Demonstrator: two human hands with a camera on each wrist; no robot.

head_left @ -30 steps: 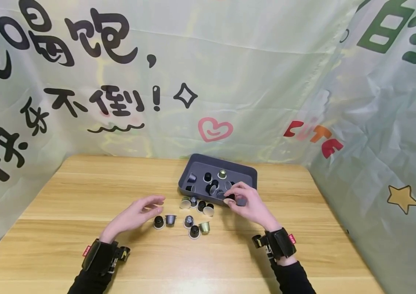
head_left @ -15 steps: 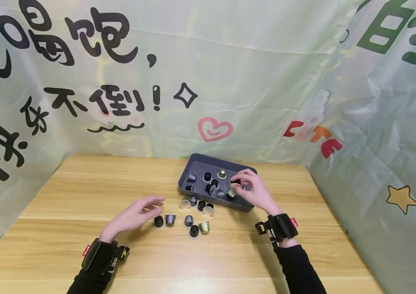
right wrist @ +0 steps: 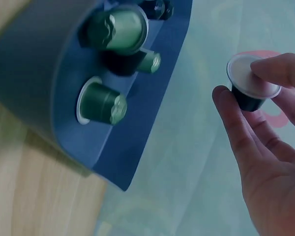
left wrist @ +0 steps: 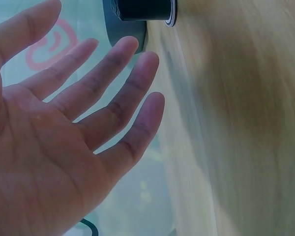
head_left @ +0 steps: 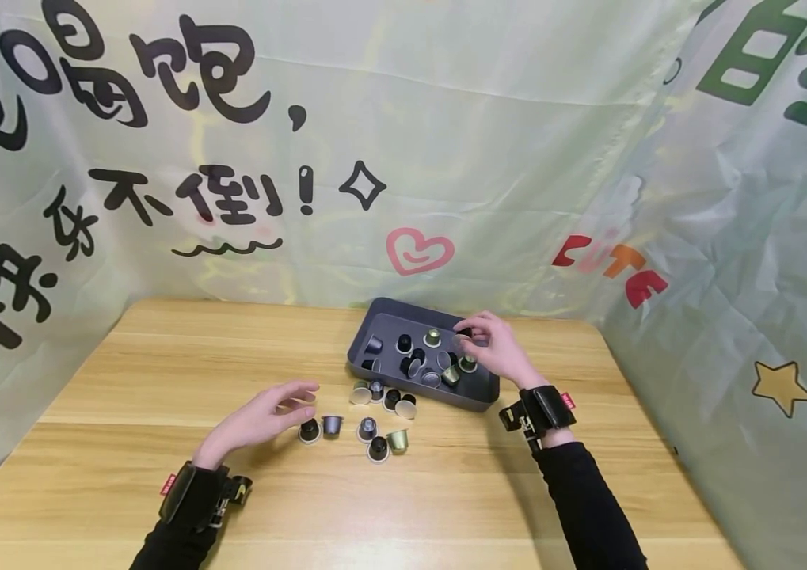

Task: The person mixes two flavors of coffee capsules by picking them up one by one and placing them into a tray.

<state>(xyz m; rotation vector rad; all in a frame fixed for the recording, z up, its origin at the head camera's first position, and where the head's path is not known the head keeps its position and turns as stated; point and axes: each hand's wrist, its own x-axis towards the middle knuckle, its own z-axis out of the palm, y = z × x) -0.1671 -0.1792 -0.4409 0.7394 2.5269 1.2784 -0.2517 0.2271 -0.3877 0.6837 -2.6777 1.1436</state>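
My right hand (head_left: 499, 348) pinches a black coffee capsule (right wrist: 248, 81) between thumb and fingers, its pale lid against the thumb. It is held above the right end of the dark tray (head_left: 470, 402). Inside the tray lie several black, grey and green capsules, some upright and some on their sides; a green capsule (right wrist: 103, 102) shows close up in the right wrist view. My left hand (head_left: 260, 416) hovers over the table with relaxed, spread fingers and holds nothing. Nearest to it are a black capsule (head_left: 309, 431) and a grey capsule (head_left: 332, 427).
In front of the tray, more capsules lie on the wooden table (head_left: 161, 372), including a green capsule (head_left: 397, 441) and a black capsule (head_left: 378, 450). A printed cloth (head_left: 503, 174) hangs behind the table and along its sides.
My right hand has moved from the tray's front edge back and right over the tray, still pinching the black capsule. Green capsules it covered now show. The left hand has stayed put.
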